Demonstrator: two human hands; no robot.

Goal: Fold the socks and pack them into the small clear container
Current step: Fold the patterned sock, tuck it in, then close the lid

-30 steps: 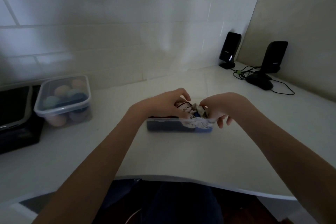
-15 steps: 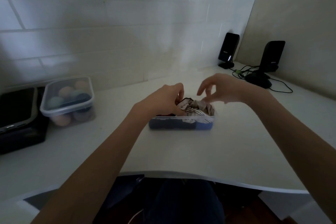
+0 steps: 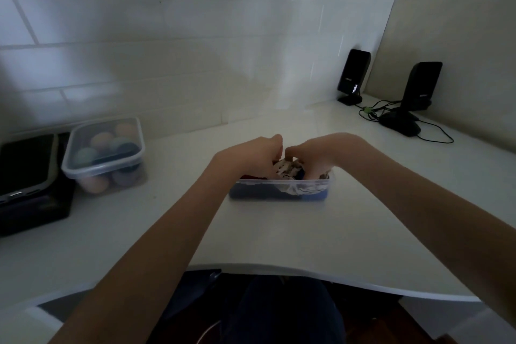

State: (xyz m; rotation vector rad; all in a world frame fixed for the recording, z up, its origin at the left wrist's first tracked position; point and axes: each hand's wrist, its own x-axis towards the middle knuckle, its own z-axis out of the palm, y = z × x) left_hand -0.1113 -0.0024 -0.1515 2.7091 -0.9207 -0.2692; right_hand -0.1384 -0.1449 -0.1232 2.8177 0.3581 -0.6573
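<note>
Right hand [image 3: 321,158], raised a moment ago, is now pressing into the patterned sock [image 3: 289,169]; left hand [image 3: 251,158] is gripping it inside the clear container [image 3: 279,190]. Recommend tucking edges below the rim.

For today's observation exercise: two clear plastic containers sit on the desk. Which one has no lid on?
The small clear container under both hands, holding socks, is lidless. The larger lidded container at the left, filled with coloured balls, is closed.

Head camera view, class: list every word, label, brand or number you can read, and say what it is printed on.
No text here can be read.
Left speaker: a small pale mark on the front, too blurred to read.
Right speaker: a small pale mark low on the front, too blurred to read.
Lidded container and clear container: no label visible.
</note>
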